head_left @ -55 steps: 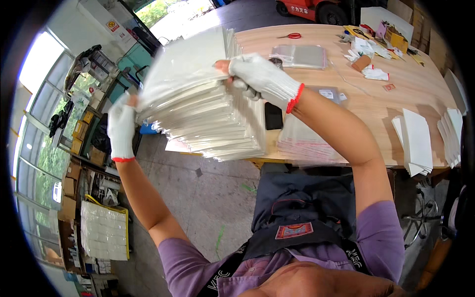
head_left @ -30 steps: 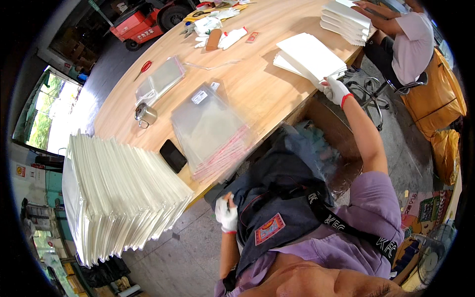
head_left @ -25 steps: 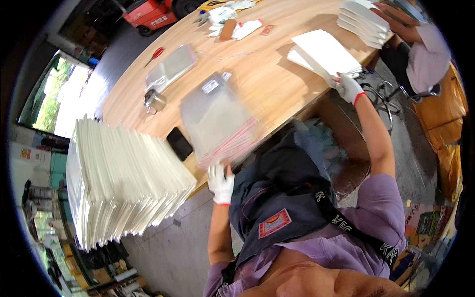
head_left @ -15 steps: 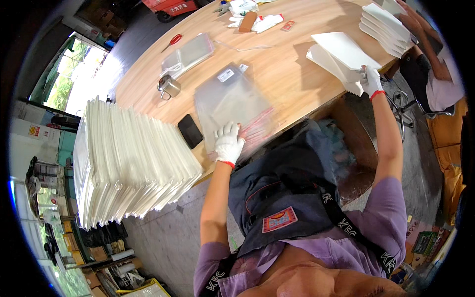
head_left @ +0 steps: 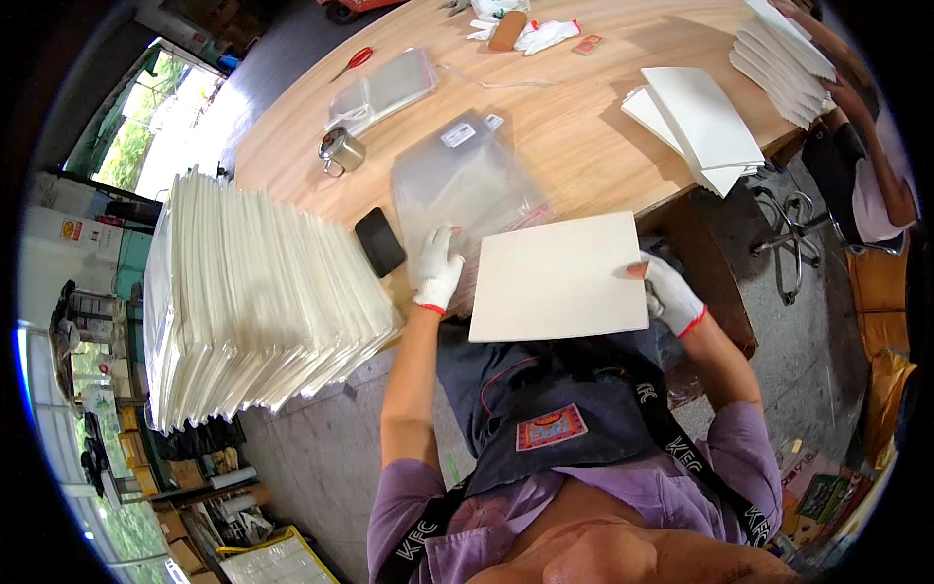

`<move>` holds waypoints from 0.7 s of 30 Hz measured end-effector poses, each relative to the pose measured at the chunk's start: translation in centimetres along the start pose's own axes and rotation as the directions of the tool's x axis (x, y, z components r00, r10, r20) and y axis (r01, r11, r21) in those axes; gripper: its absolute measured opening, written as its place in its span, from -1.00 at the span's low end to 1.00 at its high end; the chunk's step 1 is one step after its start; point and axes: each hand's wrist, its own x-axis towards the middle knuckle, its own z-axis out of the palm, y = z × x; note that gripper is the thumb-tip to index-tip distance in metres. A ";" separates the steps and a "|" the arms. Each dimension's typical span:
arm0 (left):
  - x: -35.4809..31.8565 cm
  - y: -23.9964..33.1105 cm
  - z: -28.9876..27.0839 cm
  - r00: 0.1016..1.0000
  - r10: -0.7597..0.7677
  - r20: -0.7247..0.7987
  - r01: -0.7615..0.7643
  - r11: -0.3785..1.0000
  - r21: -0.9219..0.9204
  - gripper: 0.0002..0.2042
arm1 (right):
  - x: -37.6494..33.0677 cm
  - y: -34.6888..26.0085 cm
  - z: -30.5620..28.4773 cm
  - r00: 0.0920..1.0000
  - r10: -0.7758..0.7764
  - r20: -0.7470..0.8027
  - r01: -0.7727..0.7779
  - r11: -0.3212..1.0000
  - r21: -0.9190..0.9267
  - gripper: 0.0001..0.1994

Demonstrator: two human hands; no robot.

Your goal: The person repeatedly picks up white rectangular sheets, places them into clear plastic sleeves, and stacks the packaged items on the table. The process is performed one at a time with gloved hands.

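Observation:
My right hand [head_left: 668, 293], in a white glove with a red cuff, grips the right edge of a flat cream sheet [head_left: 559, 277] held over my lap at the table's front edge. My left hand [head_left: 438, 270], gloved the same way, rests palm down on a pile of clear plastic bags [head_left: 462, 182] lying on the wooden table [head_left: 564, 127], just left of the sheet. A tall stack of cream sheets [head_left: 253, 292] stands at my left.
A black phone [head_left: 379, 241] lies beside the bags, a small metal cup [head_left: 342, 151] and more clear bags [head_left: 381, 90] farther back, red scissors [head_left: 354, 61] beyond. White sheets [head_left: 700, 122] sit at the right, where another person [head_left: 871, 146] handles a further stack [head_left: 783, 54].
My right hand has brought one cream sheet from the right-hand pile to in front of me. My left hand moved up from my lap onto the clear bags.

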 end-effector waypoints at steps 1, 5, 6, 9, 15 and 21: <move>-0.5 -0.6 0.3 0.996 0.049 -0.078 -0.042 0.995 0.092 -0.68 | 0.0 1.0 0.5 0.999 -0.040 -0.027 0.041 0.999 0.033 -0.76; -1.0 0.0 0.3 0.969 0.206 -0.139 -0.146 0.923 0.355 -0.68 | 1.9 6.3 -0.7 0.983 -0.181 -0.003 0.171 0.921 0.350 -0.79; -1.0 0.0 0.4 0.975 0.169 -0.145 -0.121 0.949 0.292 -0.69 | 1.5 6.3 0.2 0.983 -0.177 -0.054 0.184 0.916 0.355 -0.83; -1.1 0.1 0.4 0.984 0.097 -0.147 -0.084 0.992 0.093 -0.66 | 1.7 7.1 1.6 0.982 -0.061 -0.178 0.134 0.892 0.431 -0.86; -2.9 1.3 0.6 0.998 0.060 0.008 -0.061 0.996 0.062 -0.56 | 1.6 7.8 1.6 0.978 -0.148 -0.146 0.197 0.884 0.424 -0.74; -6.4 3.2 3.6 0.974 0.153 -0.169 -0.159 0.987 -0.025 -0.46 | 0.5 8.0 2.5 0.975 -0.137 -0.176 0.200 0.887 0.417 -0.75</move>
